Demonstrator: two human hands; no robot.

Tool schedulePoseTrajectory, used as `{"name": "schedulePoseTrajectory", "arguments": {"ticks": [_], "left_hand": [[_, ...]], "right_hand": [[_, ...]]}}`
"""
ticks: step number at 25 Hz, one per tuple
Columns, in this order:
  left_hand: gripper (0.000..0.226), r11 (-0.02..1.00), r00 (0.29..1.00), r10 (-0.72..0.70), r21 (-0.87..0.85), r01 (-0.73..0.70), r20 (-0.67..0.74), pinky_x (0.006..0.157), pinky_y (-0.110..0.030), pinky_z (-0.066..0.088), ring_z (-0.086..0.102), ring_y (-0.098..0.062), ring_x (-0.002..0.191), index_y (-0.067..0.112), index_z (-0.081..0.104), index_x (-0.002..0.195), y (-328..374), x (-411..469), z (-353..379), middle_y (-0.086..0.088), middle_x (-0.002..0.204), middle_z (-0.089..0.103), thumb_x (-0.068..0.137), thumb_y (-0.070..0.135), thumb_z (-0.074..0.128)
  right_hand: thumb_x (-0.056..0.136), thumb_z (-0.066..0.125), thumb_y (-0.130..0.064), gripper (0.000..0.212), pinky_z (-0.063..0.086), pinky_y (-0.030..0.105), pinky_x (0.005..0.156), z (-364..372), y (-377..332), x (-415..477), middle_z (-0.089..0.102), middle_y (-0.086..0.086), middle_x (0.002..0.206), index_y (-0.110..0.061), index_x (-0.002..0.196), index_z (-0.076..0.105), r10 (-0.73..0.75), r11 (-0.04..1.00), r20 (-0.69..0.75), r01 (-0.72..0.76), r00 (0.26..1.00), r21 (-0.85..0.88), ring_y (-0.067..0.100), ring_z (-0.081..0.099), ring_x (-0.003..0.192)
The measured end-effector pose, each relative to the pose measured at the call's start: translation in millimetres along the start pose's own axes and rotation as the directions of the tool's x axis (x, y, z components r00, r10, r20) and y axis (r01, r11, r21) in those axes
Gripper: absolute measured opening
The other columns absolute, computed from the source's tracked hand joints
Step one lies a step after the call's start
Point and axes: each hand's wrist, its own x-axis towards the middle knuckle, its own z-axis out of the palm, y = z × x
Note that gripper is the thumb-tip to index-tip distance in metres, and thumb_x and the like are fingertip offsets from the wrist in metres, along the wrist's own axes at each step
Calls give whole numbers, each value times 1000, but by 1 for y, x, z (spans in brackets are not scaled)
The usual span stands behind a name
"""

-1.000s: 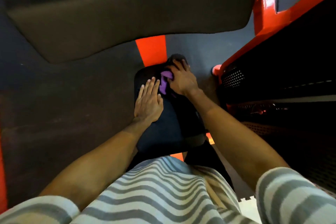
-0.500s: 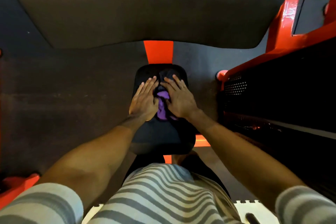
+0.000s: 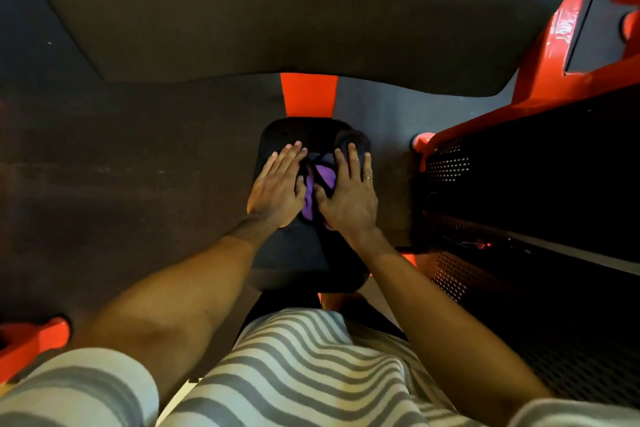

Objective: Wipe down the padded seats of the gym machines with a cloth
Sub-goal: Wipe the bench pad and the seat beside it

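Observation:
A small black padded seat (image 3: 294, 253) sits below me on an orange frame. A purple and dark cloth (image 3: 323, 177) lies bunched on its far half. My left hand (image 3: 277, 187) lies flat on the seat's left side, fingers straight, touching the cloth's left edge. My right hand (image 3: 349, 194) presses flat on the cloth with fingers spread, covering most of it. Both hands sit side by side, thumbs nearly meeting over the purple part.
A large black padded rest (image 3: 298, 10) spans the top of the view. An orange machine frame (image 3: 554, 55) and a black perforated guard (image 3: 519, 184) stand close on the right. Dark rubber floor (image 3: 121, 166) lies to the left, with an orange foot (image 3: 31, 340) at lower left.
My right hand drew the cloth back from the seat's far edge toward the middle, then slid a little rightward. My left hand stayed flat on the seat. The view shifted left and down.

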Motion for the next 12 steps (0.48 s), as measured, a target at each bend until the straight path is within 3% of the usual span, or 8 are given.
{"name": "schedulePoseTrajectory", "arguments": {"ticks": [2,4,7,9,12], "left_hand": [[61,1000,1000,-5,4,5,-6,127,-36,12,21,-16,154,7,34,155,2,-5,1,-5,165,29,99,29,29],[61,1000,1000,3,4,-3,-28,127,-38,15,22,-16,154,7,33,156,1,-5,2,-6,165,30,99,27,31],[62,1000,1000,9,0,-9,-17,127,-39,14,19,-14,155,11,25,159,-3,-3,2,-3,166,25,100,27,31],[62,1000,1000,8,16,-7,-13,128,-39,13,17,-13,155,12,23,160,-2,-3,2,-2,167,22,101,27,29],[61,1000,1000,13,16,-13,11,127,-40,15,17,-13,155,14,27,160,-3,-4,1,-2,167,22,100,27,29]], "right_hand": [[95,47,-56,83,6,52,128,-7,-10,30,3,9,171,-19,163,16,61,997,27,-62,998,45,36,-5,157],[96,52,-53,83,14,52,126,-21,-19,70,7,8,170,-20,162,17,98,986,57,-105,993,129,40,2,155],[91,56,-62,76,45,50,103,-39,-22,114,41,12,149,-20,151,34,182,971,78,-192,980,141,39,44,135],[90,56,-67,74,49,45,91,-41,-15,119,48,11,139,-22,146,39,216,962,100,-229,971,146,35,55,122],[88,58,-67,86,49,47,98,-34,1,78,45,14,148,-21,154,30,345,883,99,-358,933,304,37,53,128]]}}
